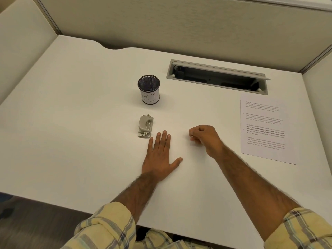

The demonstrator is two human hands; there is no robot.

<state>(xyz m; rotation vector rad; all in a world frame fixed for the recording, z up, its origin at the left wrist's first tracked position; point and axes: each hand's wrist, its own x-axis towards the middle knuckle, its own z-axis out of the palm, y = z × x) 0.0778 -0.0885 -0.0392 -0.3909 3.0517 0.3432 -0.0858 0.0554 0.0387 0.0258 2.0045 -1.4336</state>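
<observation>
Yellow plaid sleeves (107,225) are rolled back at the near edge of the desk, and two bare forearms reach forward from them. The left hand (159,155) lies flat on the white desk (71,123), fingers straight and close together, thumb splayed out. Its little finger ends just beside a small beige metal tool (145,126); I cannot tell whether they touch. The right hand (204,137) is curled just above the desk, thumb and forefinger nipped together on what looks like a thin sliver (191,136), too fine for me to name.

Beyond the tool stands a black mesh cup (149,88) with a paper label reading "BI", upright and open at the top. My guess is that the sliver is bound for it. To do that well, I would keep the pinch firm while lifting, carry the hand high enough to clear the rim, and let go only when the fingertips are squarely over the opening, since something this small would vanish on a pale surface. The flat hand can steady the reach, provided it does not nudge the tool.

To the right lies a printed sheet (265,130), well apart from both hands. Farther back, a cable tray (215,76) is set into the desk, its flap raised. Beige partition panels (179,24) close in the back and sides, and dark carpet (27,212) shows below at the left.
</observation>
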